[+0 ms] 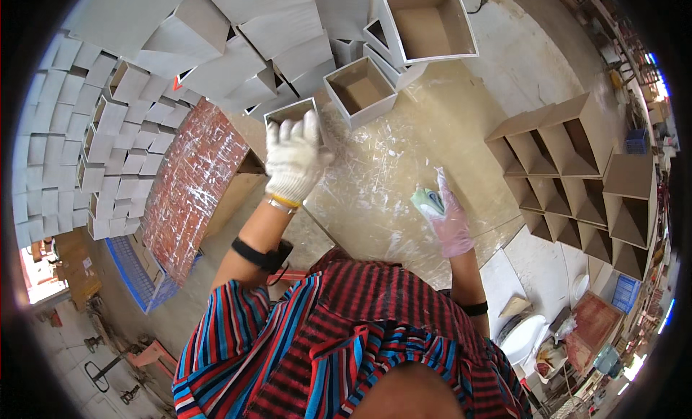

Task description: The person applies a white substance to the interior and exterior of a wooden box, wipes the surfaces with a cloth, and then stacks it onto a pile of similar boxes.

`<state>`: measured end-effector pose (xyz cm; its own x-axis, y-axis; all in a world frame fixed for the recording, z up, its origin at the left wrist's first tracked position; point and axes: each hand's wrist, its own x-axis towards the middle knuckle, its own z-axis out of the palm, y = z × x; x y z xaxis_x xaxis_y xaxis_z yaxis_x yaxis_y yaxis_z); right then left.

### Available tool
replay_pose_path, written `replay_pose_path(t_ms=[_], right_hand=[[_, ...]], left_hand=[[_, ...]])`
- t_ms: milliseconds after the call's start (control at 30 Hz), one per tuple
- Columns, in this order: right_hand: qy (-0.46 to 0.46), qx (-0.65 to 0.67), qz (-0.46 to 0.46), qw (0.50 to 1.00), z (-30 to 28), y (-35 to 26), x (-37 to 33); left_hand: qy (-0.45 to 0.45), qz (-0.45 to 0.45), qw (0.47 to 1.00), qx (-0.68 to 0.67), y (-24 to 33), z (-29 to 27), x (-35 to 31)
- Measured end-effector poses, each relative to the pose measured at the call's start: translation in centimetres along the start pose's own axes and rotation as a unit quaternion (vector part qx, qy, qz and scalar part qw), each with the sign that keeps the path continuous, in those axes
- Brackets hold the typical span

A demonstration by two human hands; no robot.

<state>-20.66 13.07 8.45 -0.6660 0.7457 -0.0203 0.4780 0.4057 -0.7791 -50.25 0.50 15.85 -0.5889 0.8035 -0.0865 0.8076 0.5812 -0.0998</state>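
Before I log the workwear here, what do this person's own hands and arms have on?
The left hand wears a white knitted glove with a yellow cuff edge; a metallic bracelet and black strap circle that arm. The right hand wears a thin, translucent pinkish glove, with a black band on the forearm. The left sleeve has red, blue, black and white stripes.

With the worker (339, 311) facing twelve o'clock, I see a box (360, 95) at twelve on the table (382, 210), a second box (432, 26) beyond it toward one. A third box (294, 110) sits at eleven by the left hand (294, 154); the right hand (453, 221) is at one. Cubbies (585, 141) stand at two, stacked boxes (130, 116) at ten beyond a board (194, 188), a crate (133, 278) at nine.
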Motion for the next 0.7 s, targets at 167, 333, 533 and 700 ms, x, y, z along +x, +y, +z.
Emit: replay_pose_path(t_ms=[167,333,533,700], right_hand=[[-0.041,-0.031,0.034,0.998,-0.1,0.3,-0.3],[-0.025,-0.055,0.013,0.998,-0.1,-0.8,-0.2],[-0.020,-0.029,0.026,0.999,-0.3,-1.0,-0.9],[-0.002,-0.007,0.034,0.999,-0.5,-0.6,-1.5]], left_hand=[[-0.065,0.021,0.998,0.012,-2.3,2.8,-0.3],[0.039,0.016,0.999,-0.033,-0.5,3.5,1.3],[0.022,0.024,0.998,-0.054,0.5,2.1,2.0],[0.126,0.057,0.989,-0.048,2.4,-3.7,2.2]])
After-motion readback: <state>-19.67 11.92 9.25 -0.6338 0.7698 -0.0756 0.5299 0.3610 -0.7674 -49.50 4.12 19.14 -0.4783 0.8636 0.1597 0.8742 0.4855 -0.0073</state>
